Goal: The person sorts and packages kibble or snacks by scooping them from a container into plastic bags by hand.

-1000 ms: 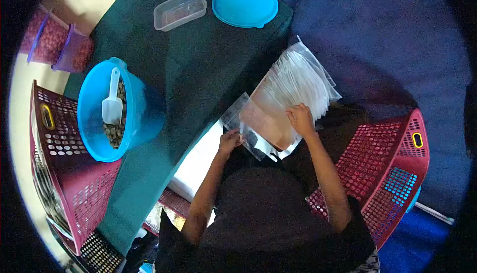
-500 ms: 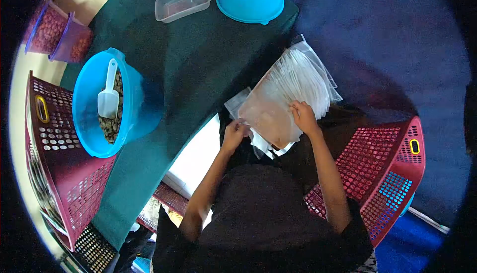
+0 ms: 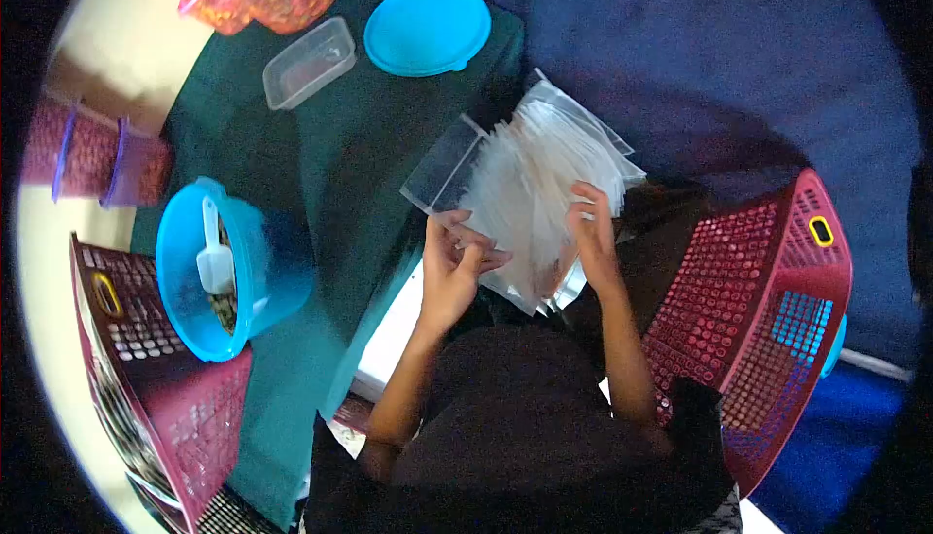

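Lifted off the stack since a moment ago, one clear zip bag (image 3: 445, 175) now juts far-left, pinched by the left hand (image 3: 455, 260), while the right hand (image 3: 590, 220) grips the bag stack (image 3: 544, 174) in the lap.

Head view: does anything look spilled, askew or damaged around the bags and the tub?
Nothing looks spilled or damaged. The stack of clear bags is fanned unevenly under both hands, with one bag sticking out to the side. The blue lid lies apart from the blue tub, which holds a white scoop.
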A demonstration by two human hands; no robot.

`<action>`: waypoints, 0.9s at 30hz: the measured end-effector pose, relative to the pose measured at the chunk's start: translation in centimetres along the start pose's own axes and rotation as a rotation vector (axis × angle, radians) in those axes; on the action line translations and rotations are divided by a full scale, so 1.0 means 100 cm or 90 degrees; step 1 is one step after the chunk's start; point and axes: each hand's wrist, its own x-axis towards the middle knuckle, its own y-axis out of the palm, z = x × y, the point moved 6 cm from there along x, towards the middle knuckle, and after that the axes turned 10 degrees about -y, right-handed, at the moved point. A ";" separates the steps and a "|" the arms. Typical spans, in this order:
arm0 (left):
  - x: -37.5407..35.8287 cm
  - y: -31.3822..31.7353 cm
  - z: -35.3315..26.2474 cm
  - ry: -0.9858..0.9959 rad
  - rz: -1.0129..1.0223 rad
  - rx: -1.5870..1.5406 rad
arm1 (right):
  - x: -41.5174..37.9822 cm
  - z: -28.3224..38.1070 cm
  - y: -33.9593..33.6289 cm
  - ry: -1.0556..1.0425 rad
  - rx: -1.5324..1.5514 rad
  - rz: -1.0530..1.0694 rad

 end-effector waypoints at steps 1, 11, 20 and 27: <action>0.001 0.007 -0.002 0.020 -0.003 -0.030 | -0.001 0.026 0.006 -0.048 -0.019 0.104; 0.015 0.027 -0.010 0.077 0.102 0.046 | 0.014 0.037 -0.020 -0.199 -0.198 -0.105; 0.033 -0.101 0.091 -0.066 -0.253 0.211 | 0.043 0.006 -0.058 -0.074 -0.185 -0.115; 0.028 -0.127 0.136 -0.185 -0.258 0.187 | 0.049 -0.002 -0.070 -0.126 -0.233 -0.135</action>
